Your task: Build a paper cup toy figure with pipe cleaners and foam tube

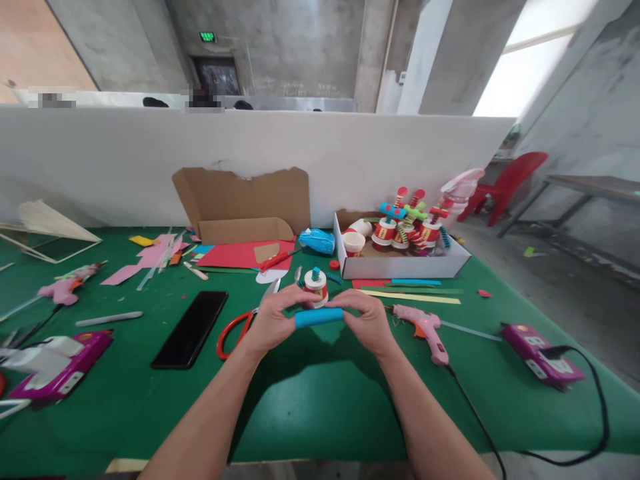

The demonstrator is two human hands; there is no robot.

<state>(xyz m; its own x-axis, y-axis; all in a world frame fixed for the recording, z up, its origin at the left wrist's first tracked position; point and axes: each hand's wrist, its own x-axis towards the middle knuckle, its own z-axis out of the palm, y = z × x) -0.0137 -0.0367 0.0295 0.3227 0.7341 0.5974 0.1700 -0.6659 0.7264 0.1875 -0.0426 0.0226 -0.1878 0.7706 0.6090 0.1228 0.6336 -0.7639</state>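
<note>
The blue roll (319, 318) is looking smooth, matt and papery. The green tabletop (313, 407) is gleaming, smooth; the phone (190, 330) is showing glossy black glass. The 2 glue guns (419, 320) (61, 291) are showing smooth pink plastic. The scissors (239, 333) are pairing red plastic handles with metal. Brown cardboard (245, 197) is staying matt; the blue bundle (317, 241), slightly blurred, is perhaps showing crinkled plastic film. The back wall (295, 47) is showing rough concrete.

The blue paper roll's (319, 318) ends are covered by the fingers (353, 323); the red-handled scissors (255, 312) are partly hidden behind the left hand (273, 321).
</note>
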